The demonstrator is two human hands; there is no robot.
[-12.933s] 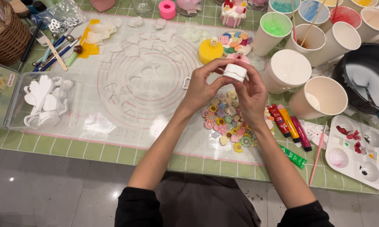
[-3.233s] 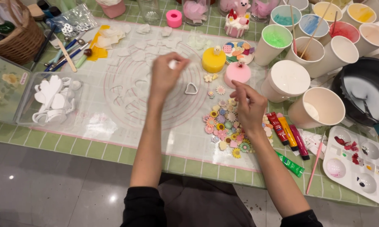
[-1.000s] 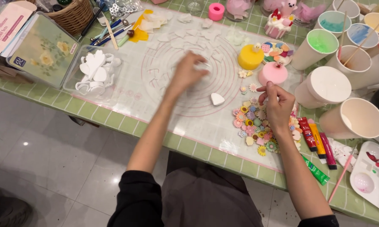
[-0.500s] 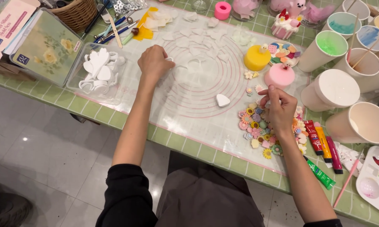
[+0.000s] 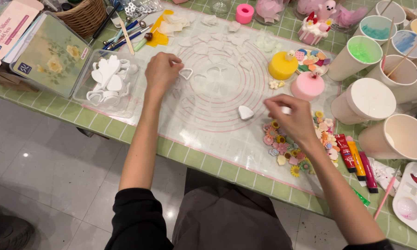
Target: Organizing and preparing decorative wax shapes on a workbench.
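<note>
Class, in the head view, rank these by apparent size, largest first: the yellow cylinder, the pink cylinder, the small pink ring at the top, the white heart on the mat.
1-2. Yellow cylinder and pink cylinder: look alike, unranked.
3. Pink ring.
4. White heart.

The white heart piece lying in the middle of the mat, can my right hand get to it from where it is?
Probably yes. The white heart piece lies on bare mat just left of your right hand, with nothing between them. That hand seems to pinch something small and white, which could hinder a grasp.
</note>
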